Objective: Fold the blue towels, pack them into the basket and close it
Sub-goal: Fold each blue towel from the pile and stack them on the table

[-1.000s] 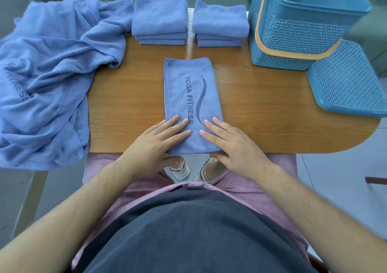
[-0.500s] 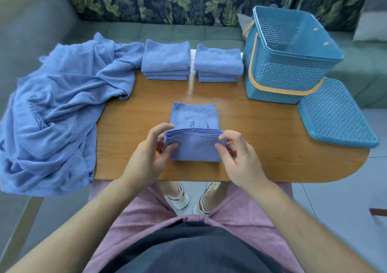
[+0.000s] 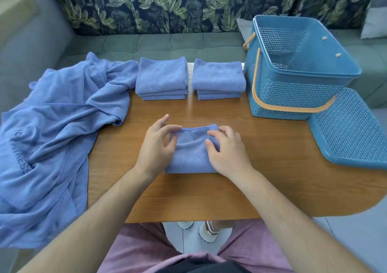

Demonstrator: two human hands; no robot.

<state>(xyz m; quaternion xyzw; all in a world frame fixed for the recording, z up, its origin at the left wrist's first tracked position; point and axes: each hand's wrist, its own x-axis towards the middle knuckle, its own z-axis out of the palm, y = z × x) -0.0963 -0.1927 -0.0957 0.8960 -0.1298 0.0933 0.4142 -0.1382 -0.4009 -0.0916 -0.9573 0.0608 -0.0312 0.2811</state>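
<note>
a small folded towel [image 3: 191, 155] is seen lying flat near the middle of the wooden table [image 3: 272, 168], folded into a compact rectangle. its far right corner is covered by the curled fingers of the right hand [image 3: 227, 149], whose thumb is laid on the top layer, so the cloth is gripped there. the far left corner is met by the left hand [image 3: 156, 147]; its index finger is raised clear of the cloth and the other fingers are blurred, so it cannot be told whether the corner is pinched or only touched. taken from this towel, 2 stacks of folded towels are placed at the far edge of the table: the left stack [image 3: 162, 76] at 11 o'clock and the right stack [image 3: 218, 76] at 1 o'clock, set just beside each other with a narrow gap between. at 9 o'clock a heap of unfolded towels [image 3: 52, 138] is spread over the left end of the table and hangs off its edge, with dark lettering partly shown. at 2 o'clock the blue basket [image 3: 293, 92] is stood open, its orange handle [image 3: 254, 88] lowered along the side. at 3 o'clock the lid [image 3: 351, 130] is laid flat beside the basket, touching its near right corner. a grey-green sofa seat [image 3: 167, 42] and a leaf-patterned backrest [image 3: 167, 5] are seen at 12 o'clock. at 6 o'clock, pink shorts [image 3: 134, 249] and shoes [image 3: 207, 231] are seen below the table edge.
</note>
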